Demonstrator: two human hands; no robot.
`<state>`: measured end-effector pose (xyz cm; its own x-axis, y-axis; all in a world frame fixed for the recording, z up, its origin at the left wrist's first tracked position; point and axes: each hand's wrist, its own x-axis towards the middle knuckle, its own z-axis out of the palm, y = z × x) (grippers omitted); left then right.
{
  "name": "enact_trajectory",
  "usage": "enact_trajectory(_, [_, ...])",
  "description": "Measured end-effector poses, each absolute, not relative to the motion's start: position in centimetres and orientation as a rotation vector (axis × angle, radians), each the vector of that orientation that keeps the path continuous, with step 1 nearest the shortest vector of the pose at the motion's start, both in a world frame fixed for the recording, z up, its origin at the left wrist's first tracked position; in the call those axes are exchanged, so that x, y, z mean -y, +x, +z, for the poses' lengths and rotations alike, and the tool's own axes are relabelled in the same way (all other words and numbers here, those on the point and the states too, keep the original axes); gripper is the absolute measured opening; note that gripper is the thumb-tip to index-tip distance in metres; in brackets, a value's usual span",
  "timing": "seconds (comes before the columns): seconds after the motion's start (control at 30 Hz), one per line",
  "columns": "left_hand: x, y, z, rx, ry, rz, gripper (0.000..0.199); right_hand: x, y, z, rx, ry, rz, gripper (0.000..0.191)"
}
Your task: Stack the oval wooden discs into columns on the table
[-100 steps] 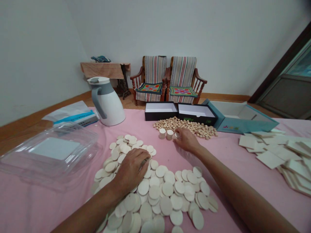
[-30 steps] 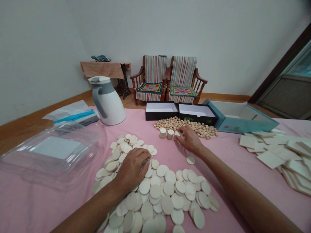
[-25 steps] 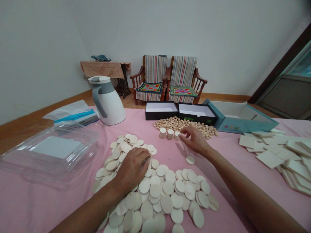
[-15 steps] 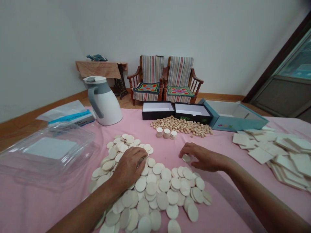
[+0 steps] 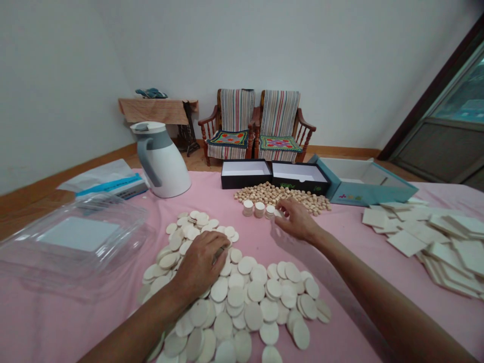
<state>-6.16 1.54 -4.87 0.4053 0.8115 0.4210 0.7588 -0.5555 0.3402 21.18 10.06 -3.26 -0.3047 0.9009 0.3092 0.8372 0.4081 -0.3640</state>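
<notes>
Wooden disc [image 5: 279, 214], now off the pink cloth [image 5: 255, 242], pinched in our right hand [image 5: 298, 222] beside three stacks [image 5: 259, 209], beads [image 5: 260, 193] behind

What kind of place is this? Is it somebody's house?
Probably yes, it looks like a living room. There are two wooden armchairs with striped covers and colourful seat mats, and a white jug on a pink tablecloth.

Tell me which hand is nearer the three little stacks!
Right hand: it's just right of the stacks. The left hand lies over the disc pile, farther to their left.
</notes>
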Motion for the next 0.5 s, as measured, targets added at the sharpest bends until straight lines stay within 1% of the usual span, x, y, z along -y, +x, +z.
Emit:
enact_trajectory(0.17, [-1.5, -6.2, -4.9, -1.422, 2.53, 0.847, 0.017, -12.3, 20.2, -4.4, 2.127, -1.465, 0.051, 0.01])
enact_trajectory(0.33, [-1.4, -6.3, -4.8, -1.427, 2.519, 0.836, 0.017, -13.1, 20.1, -5.3, 2.124, -1.493, 0.034, 0.014])
enact_trajectory(0.5, [-1.4, -6.1, -4.7, -1.427, 2.529, 0.836, 0.018, -12.1, 20.6, -3.8, 2.082, -1.471, 0.089, 0.016])
